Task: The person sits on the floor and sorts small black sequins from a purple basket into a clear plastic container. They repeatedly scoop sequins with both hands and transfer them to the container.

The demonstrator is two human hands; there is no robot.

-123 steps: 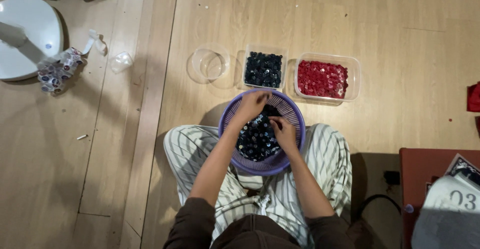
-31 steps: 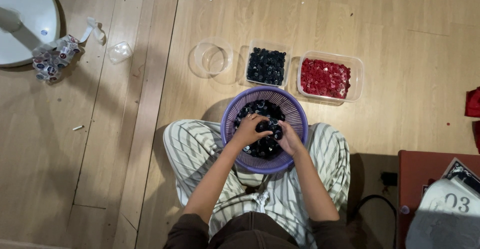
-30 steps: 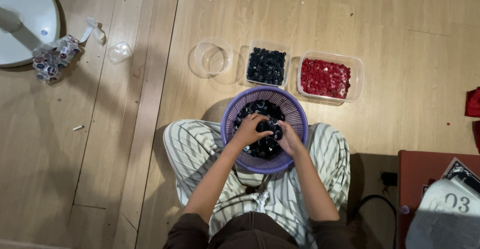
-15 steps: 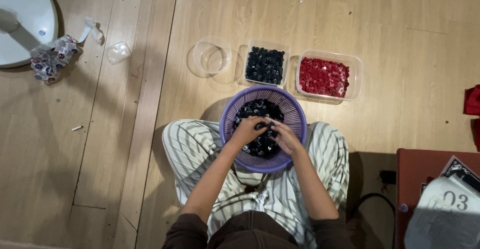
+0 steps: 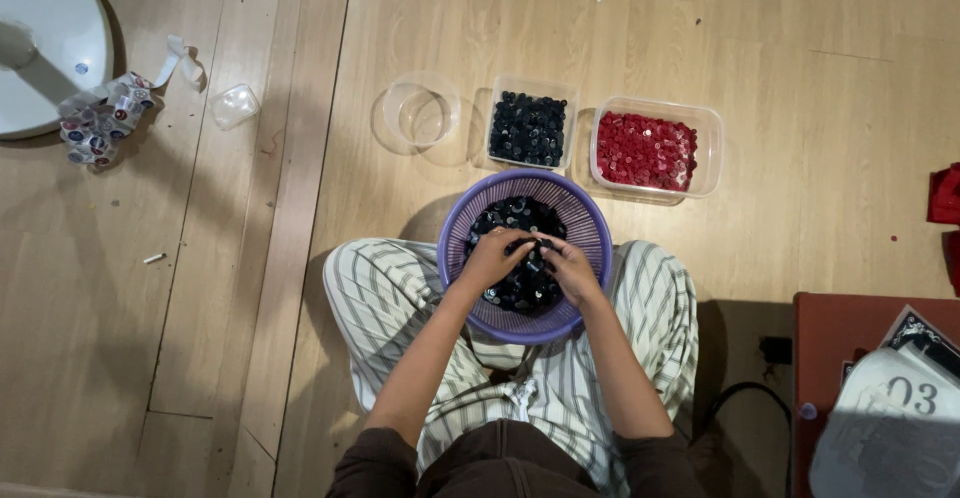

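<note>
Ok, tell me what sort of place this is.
Probably a room in a home, used for sorting by hand: a person sits on a wooden floor, both hands in a purple basket of dark pieces, clear tubs set in front.

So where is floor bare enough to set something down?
Bare wood lies beyond and right of the red-piece tray, and between the round clear tub and the crumpled clear cup. Crowded: both hands fill the purple basket, tight against the dark-piece tray.
</note>
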